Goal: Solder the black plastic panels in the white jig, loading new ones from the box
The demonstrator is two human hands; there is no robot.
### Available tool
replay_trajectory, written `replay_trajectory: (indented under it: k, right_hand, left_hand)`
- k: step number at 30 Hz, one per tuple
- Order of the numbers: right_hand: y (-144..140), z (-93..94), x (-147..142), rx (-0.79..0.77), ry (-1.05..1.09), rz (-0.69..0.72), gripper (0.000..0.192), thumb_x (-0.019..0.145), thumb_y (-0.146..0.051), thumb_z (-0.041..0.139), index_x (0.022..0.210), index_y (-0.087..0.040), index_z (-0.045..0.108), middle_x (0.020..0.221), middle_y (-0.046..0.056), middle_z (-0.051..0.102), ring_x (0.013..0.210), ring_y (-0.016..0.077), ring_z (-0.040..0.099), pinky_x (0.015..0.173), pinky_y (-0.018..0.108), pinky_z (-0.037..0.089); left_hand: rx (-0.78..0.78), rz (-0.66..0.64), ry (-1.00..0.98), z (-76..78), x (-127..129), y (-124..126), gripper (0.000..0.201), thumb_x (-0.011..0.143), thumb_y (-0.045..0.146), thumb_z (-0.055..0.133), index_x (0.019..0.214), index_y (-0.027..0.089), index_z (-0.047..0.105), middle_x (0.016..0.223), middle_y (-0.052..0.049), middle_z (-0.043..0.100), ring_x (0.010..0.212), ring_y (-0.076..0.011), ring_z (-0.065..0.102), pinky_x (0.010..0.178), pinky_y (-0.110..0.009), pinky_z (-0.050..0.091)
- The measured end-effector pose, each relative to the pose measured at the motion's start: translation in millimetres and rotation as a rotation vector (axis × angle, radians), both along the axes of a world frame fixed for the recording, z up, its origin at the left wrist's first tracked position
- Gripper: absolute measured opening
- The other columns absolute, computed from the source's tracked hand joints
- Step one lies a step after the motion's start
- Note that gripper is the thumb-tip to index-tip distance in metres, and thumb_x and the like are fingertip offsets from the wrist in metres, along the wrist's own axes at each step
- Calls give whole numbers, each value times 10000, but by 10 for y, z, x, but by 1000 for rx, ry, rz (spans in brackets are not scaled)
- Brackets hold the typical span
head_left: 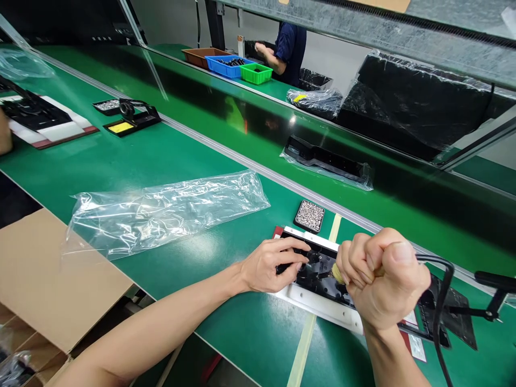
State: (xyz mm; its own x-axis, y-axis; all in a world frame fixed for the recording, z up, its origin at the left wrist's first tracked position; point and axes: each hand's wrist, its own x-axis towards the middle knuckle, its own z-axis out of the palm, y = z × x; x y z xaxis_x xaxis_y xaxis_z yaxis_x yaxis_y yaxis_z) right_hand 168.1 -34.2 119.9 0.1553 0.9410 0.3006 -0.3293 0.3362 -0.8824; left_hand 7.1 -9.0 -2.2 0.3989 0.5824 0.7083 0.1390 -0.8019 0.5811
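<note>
A black plastic part (322,271) lies in a white fixture (318,303) on the green bench in front of me. My left hand (270,266) rests on the part's left end, fingers pressing it down. My right hand (382,277) is a closed fist around a tool with a yellowish grip, held upright over the part; the tool's black cable (441,301) loops off to the right. A small black tray of tiny screws (309,216) sits just behind the fixture.
An empty clear plastic bag (161,209) lies to the left, a cardboard box (44,274) below it. A bagged black part (326,161) sits on the conveyor. Another person (284,48) works beyond coloured bins (228,65). A tool stand (131,118) sits far left.
</note>
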Motion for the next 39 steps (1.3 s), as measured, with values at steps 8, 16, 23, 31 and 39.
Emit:
replay_trajectory:
  k: [8, 16, 23, 31, 39]
  right_hand:
    - [6, -18, 5, 45, 2, 39, 437, 937, -374, 623, 580, -203, 439, 459, -65, 303, 374, 70, 268, 339, 191, 229]
    - [-1, -43, 10, 62, -25, 47, 451, 956, -405, 614, 605, -208, 411, 475, -75, 294, 387, 66, 269, 352, 179, 256]
    - [-2, -60, 9, 84, -28, 47, 429, 958, -394, 615, 619, -209, 427, 485, -77, 307, 389, 64, 264, 348, 183, 250]
    - [2, -55, 2, 79, -29, 39, 453, 958, -395, 612, 600, -204, 409, 478, -71, 305, 383, 63, 265, 342, 181, 251]
    - [-3, -49, 3, 68, -25, 47, 445, 957, -393, 610, 603, -207, 413, 474, -75, 297, 385, 66, 257, 346, 177, 251]
  left_hand:
    - [9, 15, 15, 20, -6, -17, 215, 928, 116, 575, 1037, 141, 759, 1169, -133, 743, 822, -165, 753, 772, -293, 653]
    - [0, -6, 19, 27, -23, -13, 233, 930, 116, 577, 1081, 152, 750, 1170, -134, 742, 1002, -196, 752, 834, -304, 645]
    - [-23, -8, 29, 18, -33, -12, 235, 928, 119, 583, 1089, 158, 749, 1206, -127, 730, 1015, -192, 747, 854, -306, 643]
    - [-15, -5, 32, 23, -33, -13, 236, 932, 128, 578, 1090, 161, 750, 1199, -125, 730, 1021, -197, 747, 837, -302, 646]
    - [-14, -6, 33, 26, -36, -10, 238, 934, 127, 572, 1087, 158, 752, 1195, -129, 734, 1026, -201, 747, 841, -310, 646]
